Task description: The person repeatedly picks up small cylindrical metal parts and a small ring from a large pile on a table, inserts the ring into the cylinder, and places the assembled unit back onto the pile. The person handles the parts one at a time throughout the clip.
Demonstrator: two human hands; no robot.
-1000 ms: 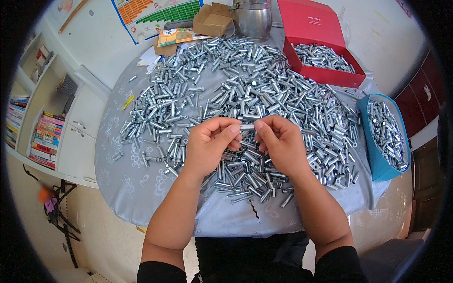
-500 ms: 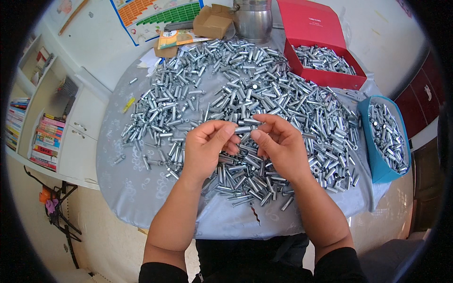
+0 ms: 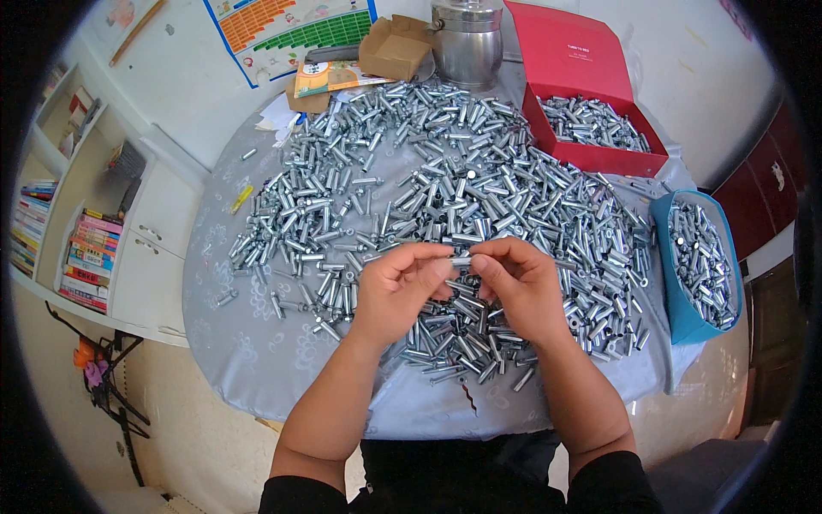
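Above the near middle of the table, my two hands meet fingertip to fingertip. Between them sits a short silvery metal sleeve (image 3: pixel 461 260), lying roughly level. My left hand (image 3: pixel 396 289) pinches its left end with thumb and index finger, while my right hand (image 3: pixel 524 287) pinches the right end. The fingertips hide both ends, so I cannot tell whether a bolt is inside it. Below and around the hands spreads a large heap of similar metal sleeves and bolts (image 3: pixel 505 193).
A red lidded box (image 3: pixel 599 158) and a blue bin (image 3: pixel 676 291), both filled with such parts, stand at the right. At the back are a metal pot (image 3: pixel 467 51), a cardboard box (image 3: pixel 394 47) and papers. A yellow pen-like item (image 3: pixel 242 199) lies left on the grey tablecloth (image 3: pixel 227 351).
Both hands have come slightly nearer to me and closer together. The right fingers, spread wider before, now close around the sleeve's right end. The whole view has shifted slightly.
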